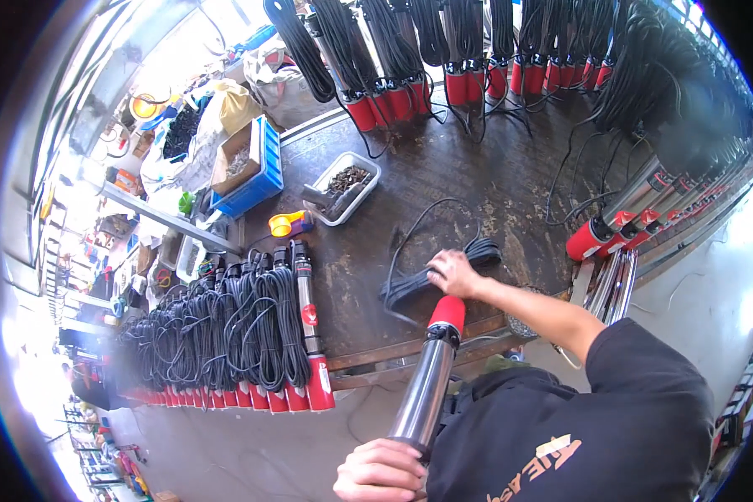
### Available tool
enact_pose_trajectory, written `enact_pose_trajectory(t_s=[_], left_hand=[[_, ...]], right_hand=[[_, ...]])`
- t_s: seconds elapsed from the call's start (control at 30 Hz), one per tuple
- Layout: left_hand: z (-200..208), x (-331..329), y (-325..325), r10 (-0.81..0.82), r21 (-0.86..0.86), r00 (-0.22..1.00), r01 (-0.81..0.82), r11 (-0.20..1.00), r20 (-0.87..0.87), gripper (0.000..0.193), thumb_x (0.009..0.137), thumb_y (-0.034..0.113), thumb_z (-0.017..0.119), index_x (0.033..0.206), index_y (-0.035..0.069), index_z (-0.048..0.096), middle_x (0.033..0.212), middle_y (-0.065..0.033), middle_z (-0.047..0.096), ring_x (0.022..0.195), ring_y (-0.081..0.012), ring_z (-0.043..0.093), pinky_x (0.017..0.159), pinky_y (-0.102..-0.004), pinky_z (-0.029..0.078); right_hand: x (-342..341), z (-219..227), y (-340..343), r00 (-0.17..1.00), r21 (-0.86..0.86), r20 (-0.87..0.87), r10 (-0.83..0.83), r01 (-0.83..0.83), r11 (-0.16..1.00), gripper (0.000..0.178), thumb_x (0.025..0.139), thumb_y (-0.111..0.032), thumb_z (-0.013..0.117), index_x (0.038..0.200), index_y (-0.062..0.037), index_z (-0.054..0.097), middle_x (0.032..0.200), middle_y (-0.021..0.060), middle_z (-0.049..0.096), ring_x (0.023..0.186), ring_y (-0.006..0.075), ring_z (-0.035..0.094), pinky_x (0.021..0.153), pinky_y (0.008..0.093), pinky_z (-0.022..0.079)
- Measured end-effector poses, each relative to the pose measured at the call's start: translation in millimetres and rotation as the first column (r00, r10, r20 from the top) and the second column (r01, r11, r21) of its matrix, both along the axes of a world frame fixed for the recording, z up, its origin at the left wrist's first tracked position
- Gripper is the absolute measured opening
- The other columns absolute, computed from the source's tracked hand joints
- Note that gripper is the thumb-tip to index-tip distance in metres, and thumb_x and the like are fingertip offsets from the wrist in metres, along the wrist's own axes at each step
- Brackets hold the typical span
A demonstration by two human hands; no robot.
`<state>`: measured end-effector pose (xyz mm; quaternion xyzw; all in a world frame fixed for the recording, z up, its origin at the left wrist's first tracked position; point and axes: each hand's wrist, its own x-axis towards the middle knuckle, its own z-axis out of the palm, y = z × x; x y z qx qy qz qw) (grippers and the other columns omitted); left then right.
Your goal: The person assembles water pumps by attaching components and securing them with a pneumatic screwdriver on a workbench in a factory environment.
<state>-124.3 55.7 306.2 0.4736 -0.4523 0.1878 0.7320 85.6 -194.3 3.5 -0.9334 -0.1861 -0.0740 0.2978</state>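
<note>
My left hand (378,471) is wrapped round the lower end of a shiny steel cylinder with a red cap, which looks like a submersible pump (422,393). The pump slants up from my body, and its red end reaches the edge of the dark worktable (368,309). Beyond that end, my right hand (453,273) lies on a coil of black cable (410,287) on the tabletop, its fingers curled over the strands. A loose loop of the cable runs out behind the hand. Whether the cable joins this pump I cannot tell.
At the left edge stands a row of similar pumps with tied cables (268,335); more red-ended pumps (468,84) line the far side. Other pumps (594,238) lie at right. A white tub of small parts (368,197), a yellow-orange object (286,224) and a blue crate (263,171) are left of centre.
</note>
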Motion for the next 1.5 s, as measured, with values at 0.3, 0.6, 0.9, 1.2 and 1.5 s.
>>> enact_pose_trajectory(t_s=[0.3, 0.6, 0.9, 1.2, 1.5], left_hand=[[-35.0, 32.7, 105.0, -0.021, -0.019, 0.981, 0.018, 1.0, -0.194, 0.045, 0.066, 0.016, 0.086, 0.097, 0.011, 0.054, 0.073, 0.0003, 0.064, 0.063, -0.0156, 0.064, 0.071, -0.0333, 0.051], [-42.0, 15.4, 107.8, 0.365, -0.079, 0.815, -0.443, 0.893, -0.45, 0.043, 0.075, 0.023, 0.068, 0.114, 0.009, 0.053, 0.094, -0.0035, 0.042, 0.088, -0.0193, 0.044, 0.091, -0.0376, 0.037], [3.4, -30.4, -32.9, 0.293, 0.252, 0.954, -0.271, 0.929, -0.054, 0.028, 0.066, 0.011, 0.08, 0.087, 0.004, 0.063, 0.074, -0.0144, 0.069, 0.065, -0.0275, 0.066, 0.067, -0.0414, 0.051], [67.7, -41.2, -123.6, -0.161, 0.63, 0.985, 0.083, 0.772, 0.068, 0.023, 0.067, 0.014, 0.077, 0.085, 0.0, 0.071, 0.076, -0.0119, 0.072, 0.072, -0.0274, 0.071, 0.065, -0.0337, 0.051], [70.0, -47.9, -137.5, -0.158, 0.617, 0.987, 0.143, 0.774, -0.032, 0.017, 0.063, 0.01, 0.073, 0.078, 0.001, 0.07, 0.069, -0.0105, 0.068, 0.064, -0.0258, 0.069, 0.061, -0.0317, 0.051]], right_hand=[[-66.7, -15.7, 6.5, 0.954, 0.546, -0.049, 0.295, -0.221, 0.808, 0.048, 0.1, -0.039, 0.036, 0.101, -0.0066, 0.071, 0.099, 0.016, 0.072, 0.096, 0.0369, 0.066, 0.089, 0.0435, 0.05], [-92.4, 5.0, 76.3, 0.232, -0.201, -0.642, 0.731, 0.869, -0.452, 0.066, 0.092, -0.056, 0.06, 0.132, -0.0039, 0.051, 0.131, 0.0169, 0.059, 0.124, 0.0327, 0.057, 0.106, 0.0517, 0.045], [-97.5, 5.9, 57.2, 0.485, 0.177, -0.514, 0.707, 0.867, -0.466, 0.064, 0.082, -0.066, 0.066, 0.107, -0.0073, 0.062, 0.096, 0.0144, 0.068, 0.09, 0.0299, 0.067, 0.088, 0.0513, 0.054], [-204.5, 44.7, 20.5, 0.205, -0.11, -0.511, 0.835, 0.947, -0.3, 0.076, 0.091, -0.075, 0.044, 0.107, -0.0042, 0.064, 0.097, 0.018, 0.069, 0.088, 0.0323, 0.067, 0.085, 0.05, 0.054], [-215.4, 50.0, -248.1, 0.59, -0.048, -0.359, -0.724, 0.763, 0.645, 0.045, 0.081, -0.042, 0.075, 0.106, -0.0062, 0.067, 0.095, 0.0179, 0.069, 0.091, 0.0369, 0.068, 0.079, 0.0461, 0.055]])
